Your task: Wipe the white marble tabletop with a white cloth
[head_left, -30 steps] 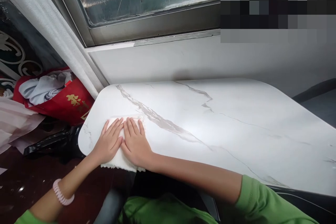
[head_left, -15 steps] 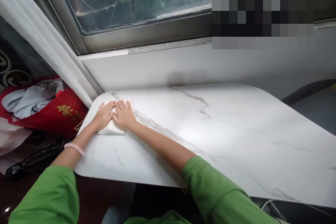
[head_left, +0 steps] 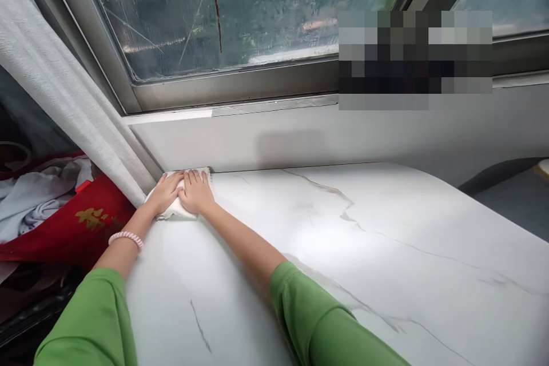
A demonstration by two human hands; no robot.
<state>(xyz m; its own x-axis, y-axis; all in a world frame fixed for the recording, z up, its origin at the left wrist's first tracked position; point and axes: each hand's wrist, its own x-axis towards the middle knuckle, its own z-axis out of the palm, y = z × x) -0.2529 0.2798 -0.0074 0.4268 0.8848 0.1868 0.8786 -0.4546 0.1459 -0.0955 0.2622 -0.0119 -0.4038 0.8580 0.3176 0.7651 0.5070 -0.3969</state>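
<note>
A folded white cloth [head_left: 176, 210] lies at the far left corner of the white marble-patterned table [head_left: 326, 251], its back edge against the wall. My left hand [head_left: 165, 191] rests flat on the cloth's left part, fingers stretched out. Beside it my right hand [head_left: 196, 191] presses flat on the right part, fingers extended toward the wall. The two hands touch near the thumbs. Much of the cloth is hidden beneath them. A pink coiled band [head_left: 126, 238] circles my left wrist.
A red bag [head_left: 98, 217] with grey clothes [head_left: 40, 200] stands left of the table. A pale curtain [head_left: 64, 74] hangs down to the table's left corner. Behind the table are a white wall [head_left: 214, 140] and a metal-framed window [head_left: 240, 83]. A dark chair-like shape [head_left: 510, 186] is at right.
Both hands and the cloth have slid away from me and slightly left over the tabletop, up to the wall. My view has shifted, showing more of the window.
</note>
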